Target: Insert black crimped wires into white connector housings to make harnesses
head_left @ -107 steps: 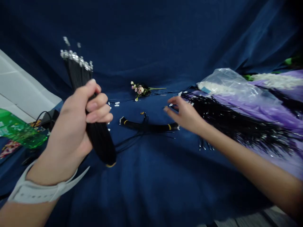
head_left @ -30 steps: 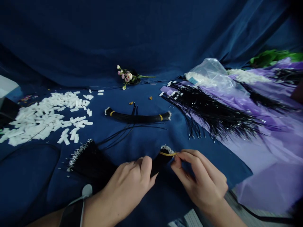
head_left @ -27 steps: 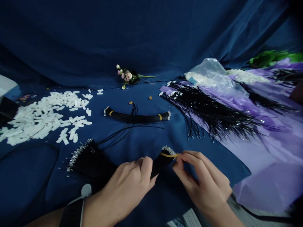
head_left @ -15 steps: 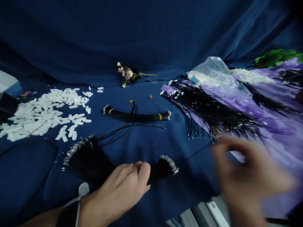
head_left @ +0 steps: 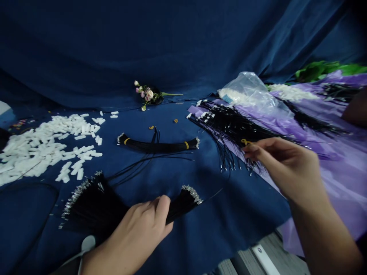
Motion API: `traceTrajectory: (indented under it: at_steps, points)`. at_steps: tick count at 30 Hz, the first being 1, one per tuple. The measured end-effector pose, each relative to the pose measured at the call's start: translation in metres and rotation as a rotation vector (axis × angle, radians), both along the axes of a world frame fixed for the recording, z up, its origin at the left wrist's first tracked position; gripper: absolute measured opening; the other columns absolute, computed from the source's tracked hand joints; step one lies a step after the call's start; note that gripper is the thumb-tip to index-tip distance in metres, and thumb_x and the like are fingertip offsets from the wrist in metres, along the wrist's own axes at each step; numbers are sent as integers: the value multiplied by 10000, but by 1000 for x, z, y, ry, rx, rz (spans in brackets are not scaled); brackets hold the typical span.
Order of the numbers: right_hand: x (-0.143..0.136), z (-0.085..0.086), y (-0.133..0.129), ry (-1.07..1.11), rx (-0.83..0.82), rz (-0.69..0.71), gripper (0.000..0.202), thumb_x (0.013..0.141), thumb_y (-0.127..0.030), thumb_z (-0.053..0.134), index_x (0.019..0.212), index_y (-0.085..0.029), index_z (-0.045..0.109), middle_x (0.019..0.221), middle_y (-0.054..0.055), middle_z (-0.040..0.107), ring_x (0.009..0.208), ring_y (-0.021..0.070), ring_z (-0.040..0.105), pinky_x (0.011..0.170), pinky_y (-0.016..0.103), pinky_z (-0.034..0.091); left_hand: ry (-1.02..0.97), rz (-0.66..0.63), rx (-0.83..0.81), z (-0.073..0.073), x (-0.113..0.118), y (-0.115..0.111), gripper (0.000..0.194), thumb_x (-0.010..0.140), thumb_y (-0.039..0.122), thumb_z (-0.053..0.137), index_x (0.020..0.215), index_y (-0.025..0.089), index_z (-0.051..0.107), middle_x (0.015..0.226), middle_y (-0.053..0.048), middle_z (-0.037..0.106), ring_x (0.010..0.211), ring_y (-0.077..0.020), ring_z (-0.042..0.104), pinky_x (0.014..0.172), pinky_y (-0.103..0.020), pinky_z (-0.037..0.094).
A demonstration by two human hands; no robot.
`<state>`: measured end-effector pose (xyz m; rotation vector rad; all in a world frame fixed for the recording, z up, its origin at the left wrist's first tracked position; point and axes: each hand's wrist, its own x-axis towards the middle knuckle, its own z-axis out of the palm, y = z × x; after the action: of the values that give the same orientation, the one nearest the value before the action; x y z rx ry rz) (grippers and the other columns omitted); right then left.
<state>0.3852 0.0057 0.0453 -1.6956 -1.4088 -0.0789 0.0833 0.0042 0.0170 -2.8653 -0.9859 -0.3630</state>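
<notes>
Your left hand [head_left: 136,229] is wrapped around the waist of the black bundle [head_left: 96,210], fingers curled over it; how the fingertips meet underneath is hidden. The bundle's wide fan of silver tips spreads to the left of those fingers, and its shorter flared end pokes out just to their right, with one thin strand reaching on toward your other hand; you cannot tell whether it gets there. Your right hand [head_left: 289,168] has thumb and forefinger pressed together on a yellow band [head_left: 246,141], which loops up above the fingertips, well apart from the bundle and in front of the loose cords [head_left: 243,124]. No band shows on either visible end of the bundle, so the step in hand looks like unbinding it. Beyond your left fingers lies a tied bundle [head_left: 155,147], banded near both ends, with two small bands [head_left: 176,120] just past it; white pieces [head_left: 51,141] heap farther off to the left. The next move seems to call for dropping the yellow band somewhere clear of the cords, beside the small ones perhaps, with a left grip firm enough that the silver tips don't scatter.
</notes>
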Motion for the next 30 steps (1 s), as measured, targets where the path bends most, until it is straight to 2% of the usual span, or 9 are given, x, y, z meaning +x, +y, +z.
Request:
traceTrajectory:
  at_steps: [4,6,10,12,15,18,21,24,30]
  points:
    - [21,14,11,-34,111,-122,247,842,-352,626,862,-106,623,770,12,624,643,74,580,596,220,494,3,-13,-7,0,-1,0,176,744,20,511,862,146,482,518,10,587,404,-192,605,394,-302,544]
    - [32,20,22,-90,98,-110,254,876,-343,564,907,-99,628,849,25,625,752,104,609,693,262,511,8,-14,-15,1,-2,-1,163,760,22,498,855,153,475,510,14,579,398,-193,601,384,-293,525]
    - [31,24,22,-236,-73,175,365,849,-316,604,1148,-109,578,1156,122,574,1018,193,587,865,389,502,28,0,-82,7,-5,-3,132,791,49,495,830,172,466,499,28,561,377,-187,582,346,-266,440]
    - [14,20,5,-317,-166,422,421,857,-385,582,1213,-161,553,1273,121,526,1150,194,534,912,324,488,65,44,-208,13,-5,-2,86,841,95,464,834,181,467,506,33,556,381,-183,576,349,-257,379]
    - [-15,8,-24,-445,-262,693,370,858,-389,593,1184,-217,558,1243,74,568,1155,157,546,945,270,485,113,139,-394,24,-8,1,94,909,189,391,868,189,476,525,28,551,433,-192,592,395,-259,331]
    - [-32,-4,-40,-551,-197,727,194,941,-252,460,1089,-216,582,1047,40,643,1013,148,609,1043,404,392,109,198,-532,31,-11,1,201,945,320,330,938,201,492,542,23,551,468,-196,593,420,-251,322]
    - [-39,-5,-42,-629,-105,694,260,965,-156,343,1067,-174,581,815,38,609,741,131,590,826,357,473,117,212,-569,30,-14,-1,320,940,441,330,1094,212,492,639,-15,619,577,-226,638,473,-262,376]
    - [-48,-2,-43,-713,-60,692,271,945,-122,357,1094,-137,582,692,30,529,610,135,491,579,289,404,150,177,-524,22,-15,-2,358,904,455,423,1152,206,487,737,-56,658,684,-269,662,541,-297,409]
    - [-65,-5,-47,-719,-21,712,299,951,-138,370,1206,-134,527,689,14,524,554,121,466,513,261,369,131,161,-562,21,-13,0,234,894,286,399,1083,215,515,755,-44,639,687,-244,638,552,-303,371]
